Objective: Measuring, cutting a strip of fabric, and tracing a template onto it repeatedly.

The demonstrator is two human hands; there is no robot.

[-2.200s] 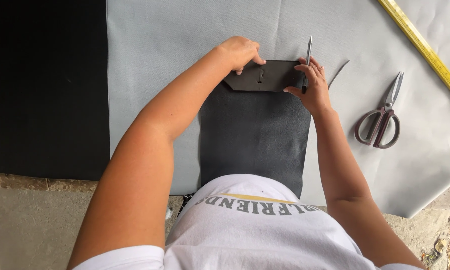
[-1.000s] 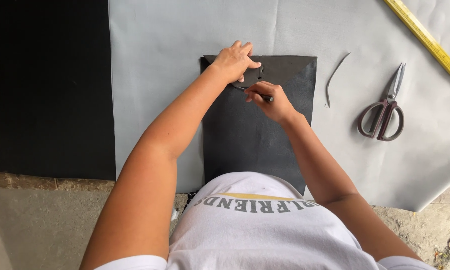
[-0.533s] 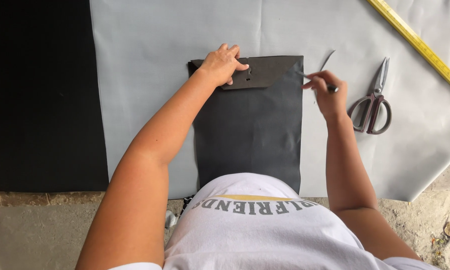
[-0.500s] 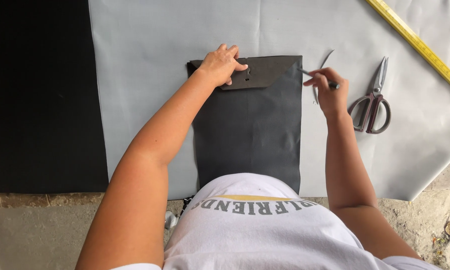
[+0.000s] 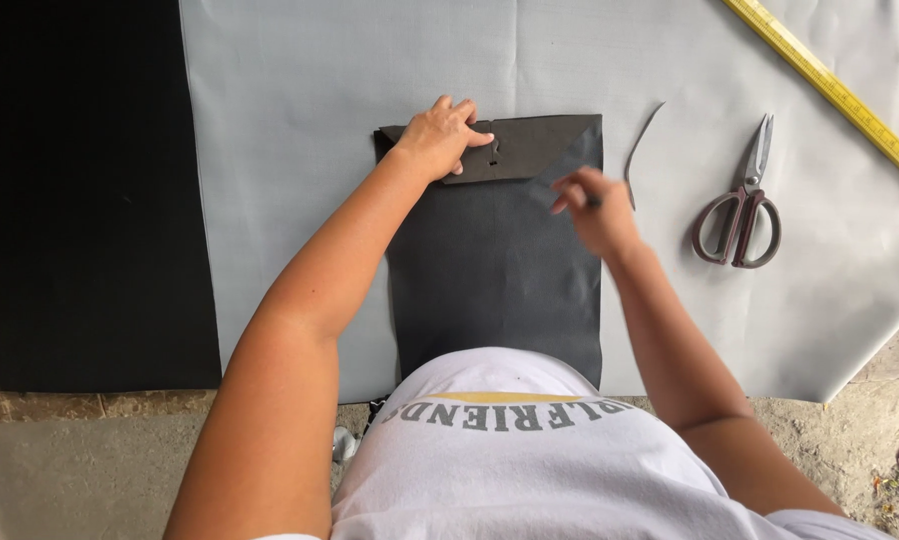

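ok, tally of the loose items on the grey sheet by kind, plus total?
Dark grey folded pouch: 1, flap pressed by the left hand
Scissors: 1
Yellow measuring tape: 1
Thin curved grey offcut strip: 1
Slim dark tool, kind unclear, in the right hand: 1
Total: 5

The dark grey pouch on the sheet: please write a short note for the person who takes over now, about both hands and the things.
Left hand: flat on the folded flap of the dark grey pouch, pressing it down beside a small slit.
Right hand: above the pouch's right side, pinching a thin dark tool; what kind cannot be told.
Things: pouch lies on the light grey sheet. Scissors, closed, lie to the right, a thin curved offcut between them and the pouch, a yellow ruler at the top right.
Done: flap folded over. Left: flap is held only by hand.
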